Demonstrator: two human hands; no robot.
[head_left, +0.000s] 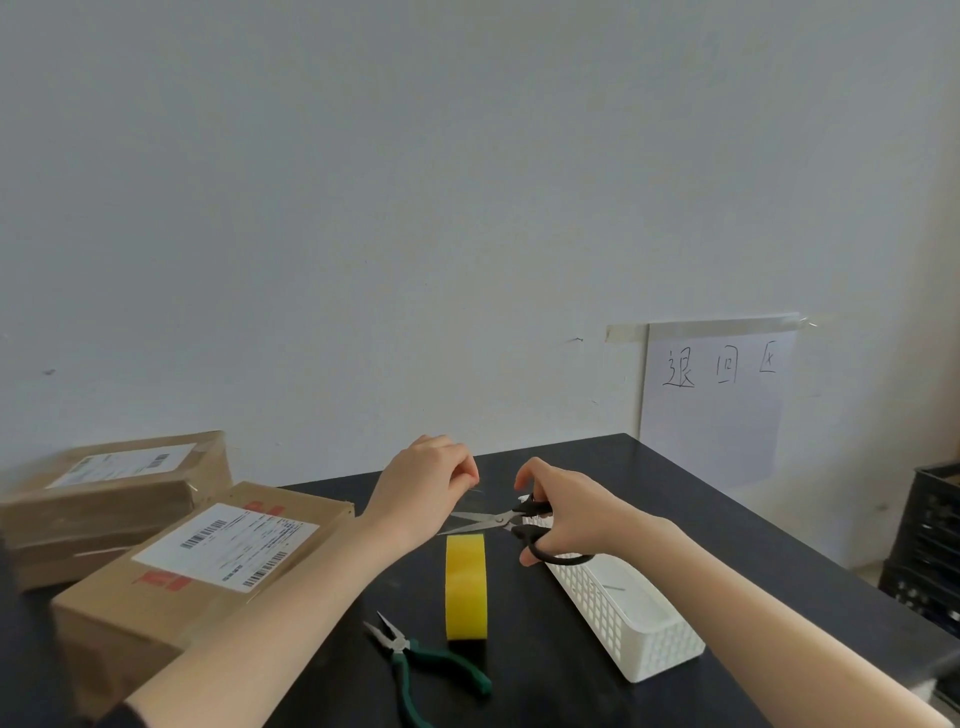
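Note:
My right hand (566, 512) grips black-handled scissors (498, 519) with fingers through the loops; the steel blades are parted and point left. My left hand (426, 488) is raised just left of the blades, fingertips pinched on what looks like a thin strip of clear tape (470, 491), hard to make out. A yellow tape roll (466, 587) stands on edge on the black table (675, 509) right below both hands.
Two taped cardboard parcels with shipping labels lie at the left, the nearer parcel (208, 566) and the farther parcel (114, 488). Green-handled pliers (421, 662) lie near the front. A white perforated basket (623, 613) sits right of the roll. A black crate (930, 545) stands beyond the table's right edge.

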